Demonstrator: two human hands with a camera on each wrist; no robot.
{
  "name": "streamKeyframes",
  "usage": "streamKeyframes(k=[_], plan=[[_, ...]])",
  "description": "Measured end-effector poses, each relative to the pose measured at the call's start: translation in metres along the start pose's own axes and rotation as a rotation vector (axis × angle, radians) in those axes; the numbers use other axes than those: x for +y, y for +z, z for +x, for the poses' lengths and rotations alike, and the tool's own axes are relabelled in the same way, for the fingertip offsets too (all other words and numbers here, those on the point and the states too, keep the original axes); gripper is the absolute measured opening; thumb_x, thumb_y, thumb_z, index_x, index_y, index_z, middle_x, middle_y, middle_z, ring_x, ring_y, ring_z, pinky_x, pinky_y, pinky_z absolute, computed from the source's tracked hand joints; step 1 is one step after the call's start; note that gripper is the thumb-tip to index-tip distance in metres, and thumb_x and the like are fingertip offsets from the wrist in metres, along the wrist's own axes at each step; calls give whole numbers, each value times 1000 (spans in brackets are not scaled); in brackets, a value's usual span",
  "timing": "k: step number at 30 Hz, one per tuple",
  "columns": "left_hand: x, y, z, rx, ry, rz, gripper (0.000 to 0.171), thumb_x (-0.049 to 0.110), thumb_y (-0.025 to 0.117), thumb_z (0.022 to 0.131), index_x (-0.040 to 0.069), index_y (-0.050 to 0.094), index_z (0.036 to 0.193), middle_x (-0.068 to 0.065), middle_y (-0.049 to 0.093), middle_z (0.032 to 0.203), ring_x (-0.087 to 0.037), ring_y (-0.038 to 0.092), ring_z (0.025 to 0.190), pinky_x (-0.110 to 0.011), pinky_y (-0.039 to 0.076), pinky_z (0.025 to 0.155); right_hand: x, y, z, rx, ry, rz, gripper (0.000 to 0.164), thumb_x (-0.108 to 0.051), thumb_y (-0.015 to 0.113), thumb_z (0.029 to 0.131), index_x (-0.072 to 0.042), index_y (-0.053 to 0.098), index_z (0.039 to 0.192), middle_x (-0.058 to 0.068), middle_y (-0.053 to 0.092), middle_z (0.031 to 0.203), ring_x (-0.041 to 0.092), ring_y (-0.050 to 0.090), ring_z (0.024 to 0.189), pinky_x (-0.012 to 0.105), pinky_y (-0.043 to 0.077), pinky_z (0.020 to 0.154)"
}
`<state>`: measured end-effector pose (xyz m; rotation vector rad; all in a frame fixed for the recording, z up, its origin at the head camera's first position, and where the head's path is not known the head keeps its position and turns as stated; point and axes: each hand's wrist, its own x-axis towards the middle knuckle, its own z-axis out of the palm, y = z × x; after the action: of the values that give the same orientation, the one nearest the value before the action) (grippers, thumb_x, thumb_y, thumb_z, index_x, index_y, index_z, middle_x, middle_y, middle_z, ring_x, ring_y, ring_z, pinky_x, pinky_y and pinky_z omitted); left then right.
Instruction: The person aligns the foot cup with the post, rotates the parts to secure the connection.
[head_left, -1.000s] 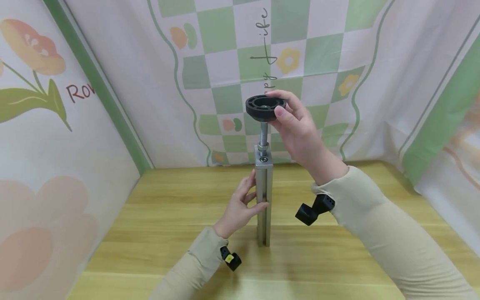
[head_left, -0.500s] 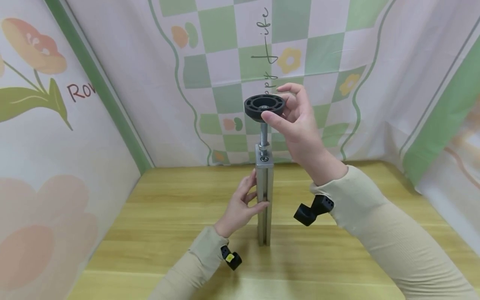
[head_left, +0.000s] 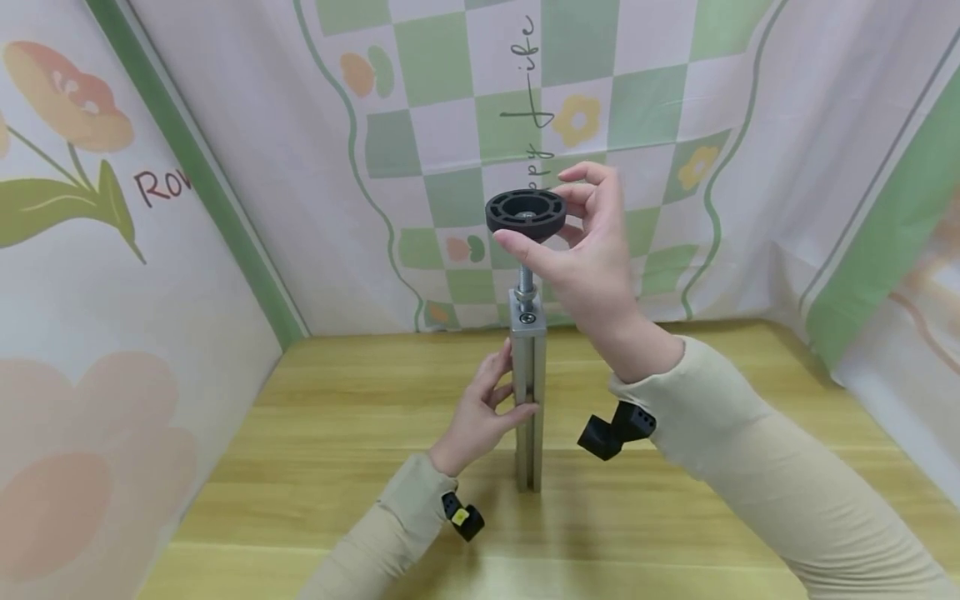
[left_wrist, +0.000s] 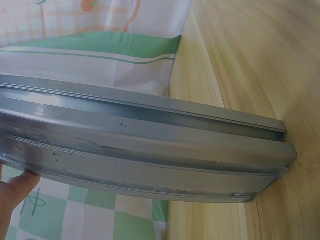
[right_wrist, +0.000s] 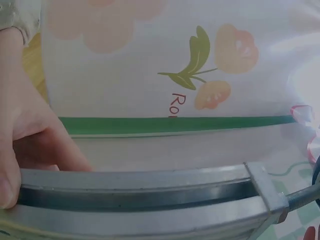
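A silver slotted aluminium profile (head_left: 529, 367) stands upright on the wooden table. My left hand (head_left: 480, 417) grips it around the middle, thumb across the near side; in the left wrist view only a fingertip (left_wrist: 22, 186) shows at its edge. From the end plate on top rises a threaded rod (head_left: 526, 278) with a nut (head_left: 527, 293). A black round levelling foot (head_left: 550, 223) sits on the rod, hollow side up. My right hand (head_left: 600, 258) holds this foot, thumb at its front underside and fingers at the right and back; some fingertips are hidden behind it.
The wooden table (head_left: 337, 408) ends at a back curtain (head_left: 435, 150) with green checks, close behind the profile. A flower-printed curtain (head_left: 90, 317) closes the left side. A black wrist mount (head_left: 617, 431) sticks out below the right cuff.
My right thumb has slid leftward along the front of the foot, and the index finger has lifted off its rim. The right hand has shifted slightly left; my left hand and the profile stay put.
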<state>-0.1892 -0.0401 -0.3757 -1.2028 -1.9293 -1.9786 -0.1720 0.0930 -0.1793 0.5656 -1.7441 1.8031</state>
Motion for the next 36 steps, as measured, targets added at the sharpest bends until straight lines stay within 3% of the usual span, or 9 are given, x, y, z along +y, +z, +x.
streamKeyframes(k=[3, 6, 10, 13, 17, 24, 34, 36], plan=[[-1, 0, 0, -1, 9, -2, 103, -15, 64, 80, 54, 20, 142, -25, 32, 140, -21, 41, 126, -54, 46, 96, 4, 0, 2, -46, -28, 101, 53, 2, 68, 78, -12, 36, 118, 4, 49, 101, 15, 52, 93, 21, 46, 83], [-1, 0, 0, -1, 11, 2, 103, -15, 64, 80, 54, 19, 142, -25, 32, 140, -21, 41, 126, -53, 46, 96, 10, -3, 9, -149, -1, 285, 40, -8, 55, 85, -12, 36, 120, 5, 50, 105, 13, 54, 92, 22, 47, 86], [0, -1, 0, -1, 12, 16, 102, -13, 64, 81, 54, 19, 142, -25, 32, 140, -23, 40, 127, -48, 47, 97, 19, -8, 20, -346, 138, 528, 33, -23, 47, 92, -12, 41, 122, 4, 57, 103, 13, 57, 93, 27, 45, 91], [-1, -1, 0, -2, 15, 26, 102, -13, 65, 81, 54, 18, 142, -24, 33, 140, -24, 40, 127, -45, 48, 97, 24, -13, 25, -473, 245, 681, 37, -29, 43, 94, -11, 44, 126, 7, 57, 112, 17, 54, 102, 33, 40, 94], [-1, 0, 0, -2, 8, 24, 102, -13, 65, 81, 55, 19, 142, -24, 33, 140, -23, 41, 125, -44, 48, 98, 30, -20, 27, -576, 290, 808, 42, -33, 41, 95, -12, 46, 131, 12, 50, 129, 21, 50, 115, 37, 38, 97], [1, 1, 0, 3, -25, 3, 102, -15, 64, 80, 54, 21, 141, -24, 31, 142, -31, 39, 127, -45, 47, 99, 34, -24, 28, -698, 278, 905, 46, -27, 50, 89, -9, 50, 130, 15, 49, 130, 26, 48, 112, 39, 37, 97], [-1, 3, 0, -3, -24, -12, 102, -15, 64, 81, 55, 21, 141, -24, 32, 141, -34, 39, 127, -53, 44, 99, 38, -26, 25, -676, 226, 861, 37, -24, 55, 90, -10, 53, 124, 11, 51, 124, 21, 51, 110, 34, 44, 95], [-1, 3, 1, -5, -15, -18, 101, -16, 63, 81, 50, 19, 145, -25, 32, 141, -35, 39, 127, -54, 44, 99, 38, -26, 25, -663, 211, 854, 37, -25, 57, 89, -11, 53, 123, 10, 51, 122, 21, 51, 108, 33, 46, 93]])
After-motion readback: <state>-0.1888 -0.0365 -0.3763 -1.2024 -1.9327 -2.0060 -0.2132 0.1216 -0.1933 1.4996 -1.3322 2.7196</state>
